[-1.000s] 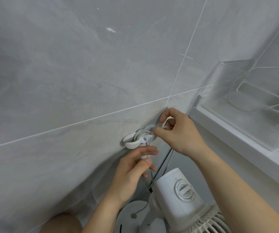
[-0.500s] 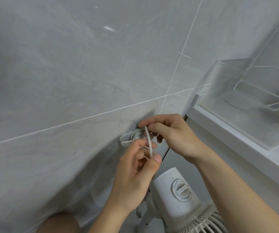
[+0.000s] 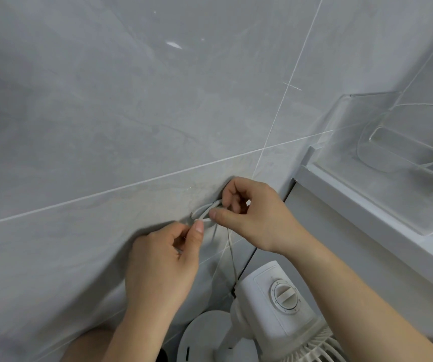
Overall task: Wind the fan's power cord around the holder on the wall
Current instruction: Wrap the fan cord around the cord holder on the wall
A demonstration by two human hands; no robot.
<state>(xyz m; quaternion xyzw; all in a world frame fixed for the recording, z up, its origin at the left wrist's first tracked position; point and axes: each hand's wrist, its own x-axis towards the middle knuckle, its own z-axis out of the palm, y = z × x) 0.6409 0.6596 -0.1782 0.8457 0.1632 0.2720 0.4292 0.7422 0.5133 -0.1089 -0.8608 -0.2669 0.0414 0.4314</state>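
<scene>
A white fan with a round dial stands low at the centre right. Its thin white power cord runs up the grey tiled wall to a white holder, mostly hidden behind my fingers. My right hand pinches the cord at the holder between thumb and forefinger. My left hand sits just below and left of the holder, thumb and fingers closed on the cord's short stretch there.
A white ledge juts from the wall at the right, with a clear wall-mounted rack above it. The fan's round base lies on the floor below. A knee shows at the bottom left.
My left hand has dropped left and lower along the wall. My right hand has shifted right, pulling the cord across the holder, so a loop now shows between the two hands.
</scene>
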